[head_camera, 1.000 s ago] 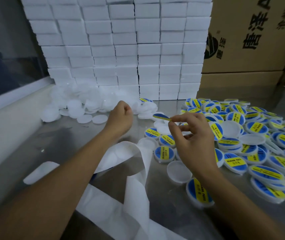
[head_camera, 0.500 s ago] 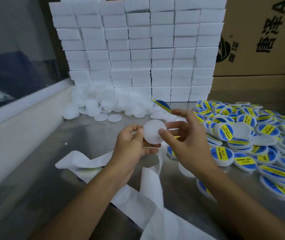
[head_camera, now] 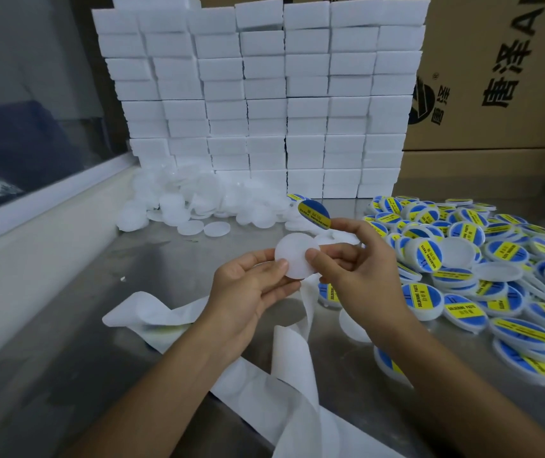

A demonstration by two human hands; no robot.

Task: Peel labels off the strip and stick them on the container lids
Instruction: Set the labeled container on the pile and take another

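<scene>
Pinching a blank lid [head_camera: 296, 256] palm-up, left hand [head_camera: 251, 292]; right hand [head_camera: 357, 269] steadies it, label [head_camera: 314, 213] on fingertip.

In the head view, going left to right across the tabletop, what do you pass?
Loose white backing strip → left hand → plain white round lid → right hand → heap of blue-and-yellow labelled lids.

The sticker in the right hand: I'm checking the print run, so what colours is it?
Blue with a yellow band of dark lettering, on the sticker, seen in the head view.
</scene>
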